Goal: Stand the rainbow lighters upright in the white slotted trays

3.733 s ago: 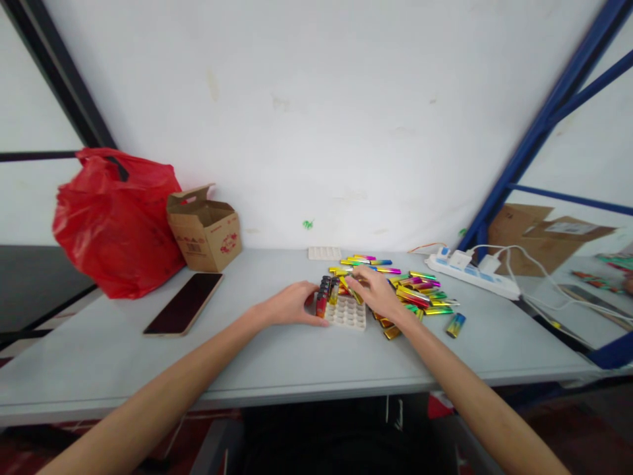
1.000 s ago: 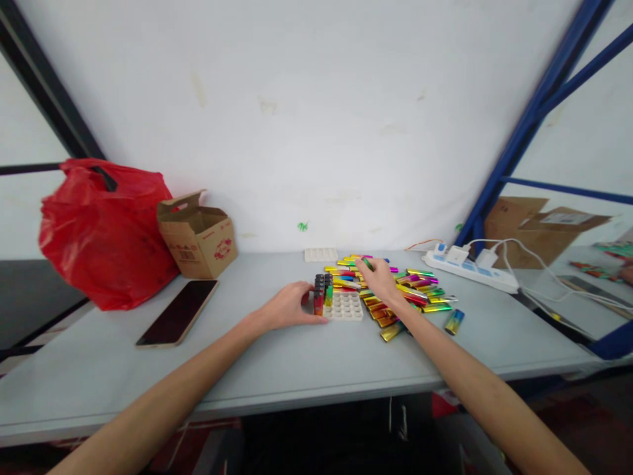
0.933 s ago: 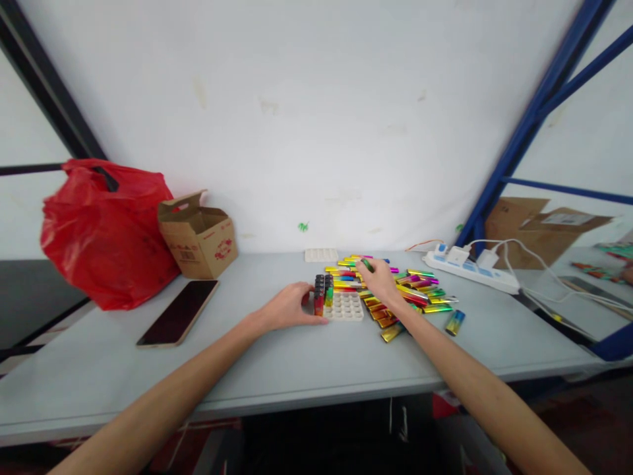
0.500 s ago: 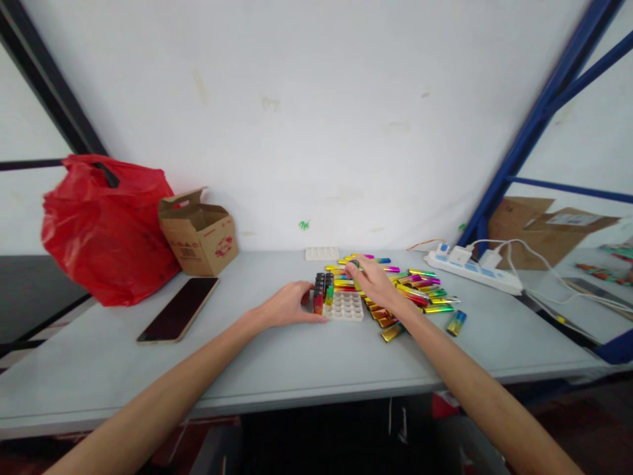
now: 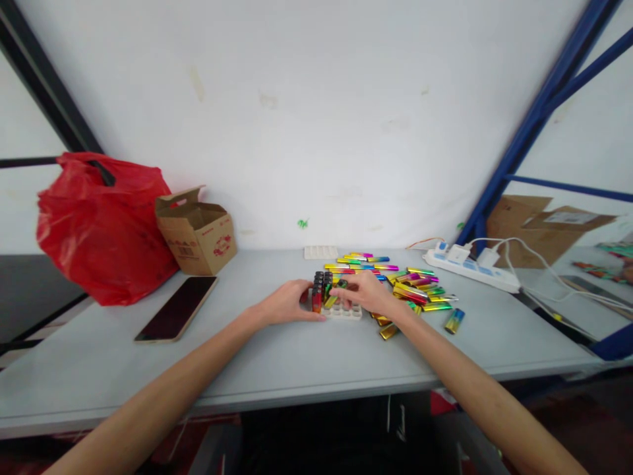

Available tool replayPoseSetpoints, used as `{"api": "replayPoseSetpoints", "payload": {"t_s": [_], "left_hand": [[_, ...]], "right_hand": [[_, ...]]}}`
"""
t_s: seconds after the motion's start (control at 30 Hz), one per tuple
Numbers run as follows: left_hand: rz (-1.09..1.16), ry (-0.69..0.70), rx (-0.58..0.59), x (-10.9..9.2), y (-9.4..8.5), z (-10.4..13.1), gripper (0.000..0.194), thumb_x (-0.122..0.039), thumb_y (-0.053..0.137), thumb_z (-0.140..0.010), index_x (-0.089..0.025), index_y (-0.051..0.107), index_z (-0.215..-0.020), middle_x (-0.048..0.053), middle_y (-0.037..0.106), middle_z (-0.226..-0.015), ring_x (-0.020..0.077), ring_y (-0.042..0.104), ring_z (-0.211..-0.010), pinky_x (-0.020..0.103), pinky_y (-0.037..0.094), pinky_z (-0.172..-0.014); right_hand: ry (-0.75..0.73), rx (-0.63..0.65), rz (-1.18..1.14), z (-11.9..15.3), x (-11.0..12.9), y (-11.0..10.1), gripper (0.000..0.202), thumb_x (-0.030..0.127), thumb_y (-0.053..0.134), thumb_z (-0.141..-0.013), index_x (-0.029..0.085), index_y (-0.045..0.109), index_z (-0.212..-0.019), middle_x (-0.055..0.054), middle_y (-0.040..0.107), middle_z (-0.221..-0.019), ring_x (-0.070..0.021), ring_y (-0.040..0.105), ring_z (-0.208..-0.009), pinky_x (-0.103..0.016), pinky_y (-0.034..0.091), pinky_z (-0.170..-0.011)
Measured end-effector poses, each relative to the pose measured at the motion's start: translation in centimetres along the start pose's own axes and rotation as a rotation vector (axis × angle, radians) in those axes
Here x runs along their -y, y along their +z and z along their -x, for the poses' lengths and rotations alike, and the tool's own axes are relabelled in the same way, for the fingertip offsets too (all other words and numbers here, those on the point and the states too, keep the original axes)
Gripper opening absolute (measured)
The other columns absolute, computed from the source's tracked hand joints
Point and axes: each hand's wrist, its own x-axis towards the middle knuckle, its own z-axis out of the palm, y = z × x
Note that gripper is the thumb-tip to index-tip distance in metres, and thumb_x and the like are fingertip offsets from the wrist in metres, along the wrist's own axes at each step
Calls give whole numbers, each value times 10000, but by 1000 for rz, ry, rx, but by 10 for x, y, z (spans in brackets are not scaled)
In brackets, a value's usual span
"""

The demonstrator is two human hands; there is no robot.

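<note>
A white tray with rows of round-cornered pockets (image 5: pixel 350 314) lies on the table, and upright lighters with black tops (image 5: pixel 317 300) fill its left side. My left hand (image 5: pixel 289 303) grips the tray's left end, thumb along the front edge and fingers behind the standing lighters. Over the pockets, my right hand (image 5: pixel 368 291) pinches a tilted green-gold lighter (image 5: pixel 332 298) close beside the standing ones. To the right of the tray spreads a loose pile of shiny, many-coloured lighters (image 5: pixel 415 292), partly hidden by my right hand and forearm.
A second white tray (image 5: pixel 320 253) lies by the wall. On the left are a phone (image 5: pixel 177 309), an open carton (image 5: pixel 210 241) and a red plastic bag (image 5: pixel 106 231). A power strip with cables (image 5: pixel 472 269) sits at the right, near a blue metal frame (image 5: pixel 524 142).
My right hand has moved from the back of the pile left and toward me, bringing a lighter over the tray. My left hand stays at the tray's left end.
</note>
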Motion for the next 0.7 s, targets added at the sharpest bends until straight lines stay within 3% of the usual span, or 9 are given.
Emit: {"api": "replayPoseSetpoints", "payload": {"t_s": [0.13, 0.23, 0.4, 0.5, 0.6, 0.7], "left_hand": [[-8, 9, -12, 0, 0, 0, 656, -790, 729, -684, -183, 665, -925, 28, 666, -823, 207, 590, -711, 297, 405, -648], [-3, 22, -23, -1, 0, 1, 658, -779, 735, -691, -176, 674, -946, 43, 688, -852, 226, 611, -726, 306, 412, -655], [5, 5, -7, -2, -2, 1, 671, -768, 742, -692, -175, 679, -997, 53, 709, -901, 241, 632, -765, 312, 427, -675], [-12, -4, 10, -3, -2, 1, 682, -783, 728, -700, -172, 665, -996, 58, 701, -907, 238, 624, -767, 315, 427, -679], [-15, -4, 12, -3, -2, 1, 695, -801, 717, -698, -171, 659, -987, 61, 693, -900, 238, 617, -760, 319, 425, -675], [-18, -6, 9, -2, -2, 0, 690, -799, 716, -696, -172, 659, -978, 61, 694, -894, 237, 613, -753, 322, 425, -675]], "right_hand": [[-135, -54, 336, -5, -2, 15, 540, 679, 542, -965, 194, 618, -738, -43, 685, -638, -163, 574, -548, -276, 310, -539], [-153, -106, 538, -7, 1, 20, 556, 679, 554, -958, 179, 640, -732, -71, 688, -689, -166, 561, -588, -291, 252, -549], [-80, -110, 454, -6, -2, 2, 541, 585, 467, -1042, 194, 632, -706, -24, 653, -656, -156, 556, -594, -283, 316, -588], [-111, -215, 452, -5, -22, -14, 408, 415, 409, -1097, 193, 691, -902, -66, 718, -877, -204, 642, -825, -312, 441, -766], [-123, -220, 517, -8, -44, -21, 240, 325, 518, -1057, 182, 707, -1095, -126, 710, -1098, -263, 628, -1078, -396, 466, -957], [-109, -137, 507, -12, -54, -21, 168, 278, 602, -1012, 181, 722, -1078, -125, 709, -1092, -263, 634, -1067, -420, 485, -967]]}}
